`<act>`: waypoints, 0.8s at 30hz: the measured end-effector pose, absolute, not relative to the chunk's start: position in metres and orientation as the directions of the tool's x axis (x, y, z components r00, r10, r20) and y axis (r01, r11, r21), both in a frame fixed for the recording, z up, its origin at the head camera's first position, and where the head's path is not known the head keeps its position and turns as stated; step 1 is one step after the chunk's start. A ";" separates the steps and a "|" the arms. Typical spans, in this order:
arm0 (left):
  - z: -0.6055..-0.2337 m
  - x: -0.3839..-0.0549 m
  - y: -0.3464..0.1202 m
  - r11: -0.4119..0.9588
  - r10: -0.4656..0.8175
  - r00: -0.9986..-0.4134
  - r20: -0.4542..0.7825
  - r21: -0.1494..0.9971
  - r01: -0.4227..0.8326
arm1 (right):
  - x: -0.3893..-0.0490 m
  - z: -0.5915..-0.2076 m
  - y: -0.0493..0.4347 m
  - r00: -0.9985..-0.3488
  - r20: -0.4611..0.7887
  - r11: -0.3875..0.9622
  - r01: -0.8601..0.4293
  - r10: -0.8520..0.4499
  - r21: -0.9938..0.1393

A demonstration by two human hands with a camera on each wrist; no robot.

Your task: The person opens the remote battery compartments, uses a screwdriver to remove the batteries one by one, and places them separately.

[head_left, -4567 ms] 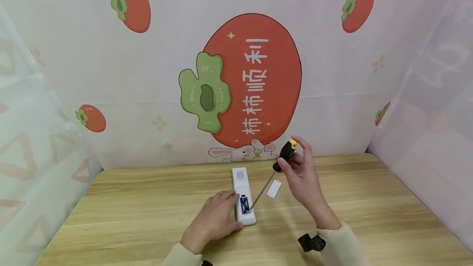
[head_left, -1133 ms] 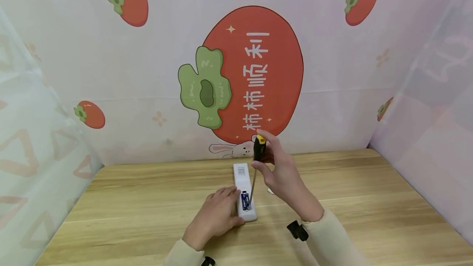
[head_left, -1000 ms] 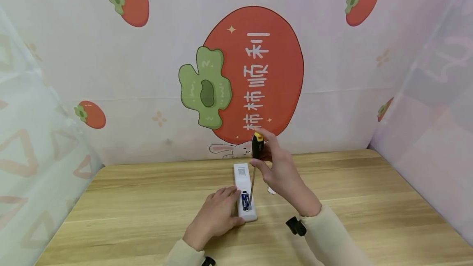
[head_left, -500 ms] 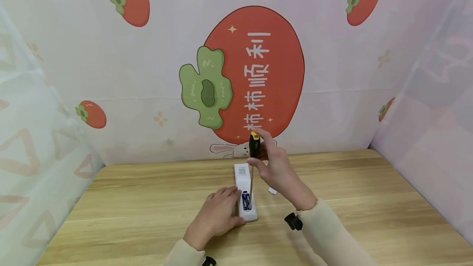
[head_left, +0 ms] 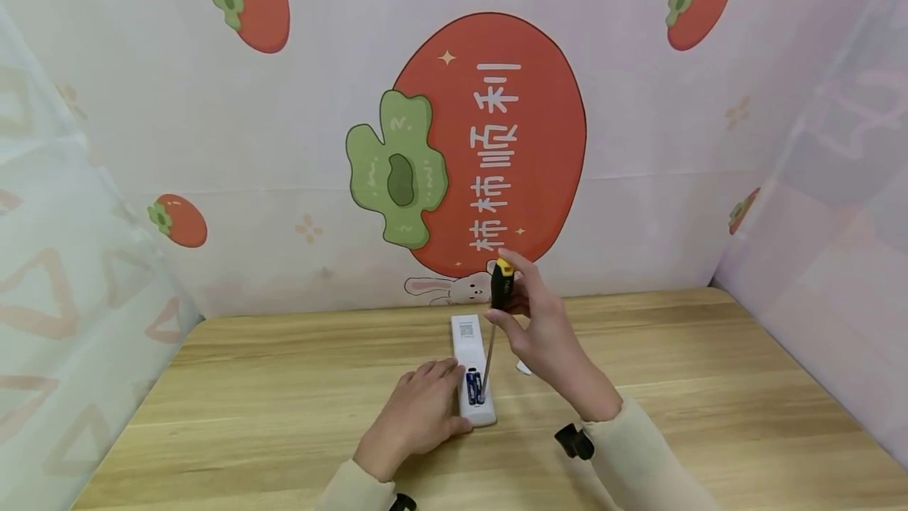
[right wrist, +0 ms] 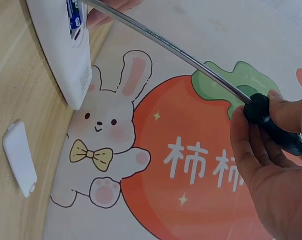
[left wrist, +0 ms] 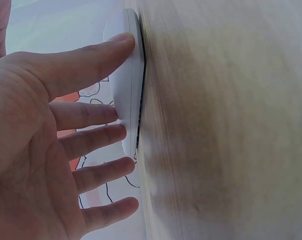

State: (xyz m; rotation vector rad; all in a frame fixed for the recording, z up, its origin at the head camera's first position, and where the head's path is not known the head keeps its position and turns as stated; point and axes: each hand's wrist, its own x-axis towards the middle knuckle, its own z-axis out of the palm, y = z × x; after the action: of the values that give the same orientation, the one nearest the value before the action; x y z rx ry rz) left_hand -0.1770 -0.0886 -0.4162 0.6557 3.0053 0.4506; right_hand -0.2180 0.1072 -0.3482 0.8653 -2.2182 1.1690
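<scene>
A white remote control (head_left: 465, 351) lies back side up on the wooden table, its battery bay exposing two blue batteries (head_left: 474, 386). My left hand (head_left: 418, 408) rests against its left side, the fingers fairly straight and the thumb at the near end; the left wrist view shows thumb and fingertips along the side of the remote. My right hand (head_left: 546, 326) grips a screwdriver (head_left: 503, 284) by its black and yellow handle. The metal shaft (right wrist: 175, 50) slants down, its tip at the near right end of the battery bay.
A small white battery cover (right wrist: 20, 157) lies on the table right of the remote, partly hidden behind the right hand in the head view. Behind the table (head_left: 284, 385) hangs a cloth backdrop (head_left: 298, 140) printed with persimmons and a rabbit.
Over several seconds my right hand swings the screwdriver left to nearly upright, then leans its handle slightly back right. The tip stays near the battery bay's end. My left hand stays on the remote.
</scene>
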 end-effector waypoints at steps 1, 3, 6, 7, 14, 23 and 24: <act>-0.416 -0.177 -0.088 0.869 0.413 -0.910 0.031 0.287 0.404 | -0.217 -0.349 0.108 -0.679 0.669 0.427 -0.724 -0.303 -0.541; -0.416 -0.177 -0.088 0.868 0.412 -0.911 0.032 0.289 0.403 | -0.215 -0.350 0.109 -0.674 0.676 0.418 -0.729 -0.299 -0.541; -0.416 -0.177 -0.087 0.868 0.413 -0.910 0.029 0.292 0.403 | -0.210 -0.352 0.110 -0.665 0.689 0.406 -0.737 -0.289 -0.541; -0.416 -0.177 -0.087 0.867 0.413 -0.910 0.028 0.293 0.402 | -0.209 -0.353 0.110 -0.660 0.695 0.399 -0.741 -0.286 -0.539; -0.416 -0.177 -0.088 0.866 0.411 -0.912 0.015 0.306 0.395 | -0.205 -0.353 0.108 -0.626 0.726 0.380 -0.769 -0.284 -0.515; -0.415 -0.178 -0.089 0.869 0.400 -0.916 -0.019 0.324 0.373 | -0.203 -0.354 0.106 -0.585 0.763 0.377 -0.796 -0.277 -0.474; -0.415 -0.178 -0.089 0.870 0.398 -0.917 -0.022 0.326 0.370 | -0.202 -0.354 0.106 -0.583 0.764 0.372 -0.798 -0.278 -0.474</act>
State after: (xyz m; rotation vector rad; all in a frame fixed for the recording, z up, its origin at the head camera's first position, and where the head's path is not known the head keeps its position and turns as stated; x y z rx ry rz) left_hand -0.1780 -0.0886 -0.4154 0.6080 2.9522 0.4881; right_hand -0.2023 0.1057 -0.3539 0.9249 -2.0567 1.1688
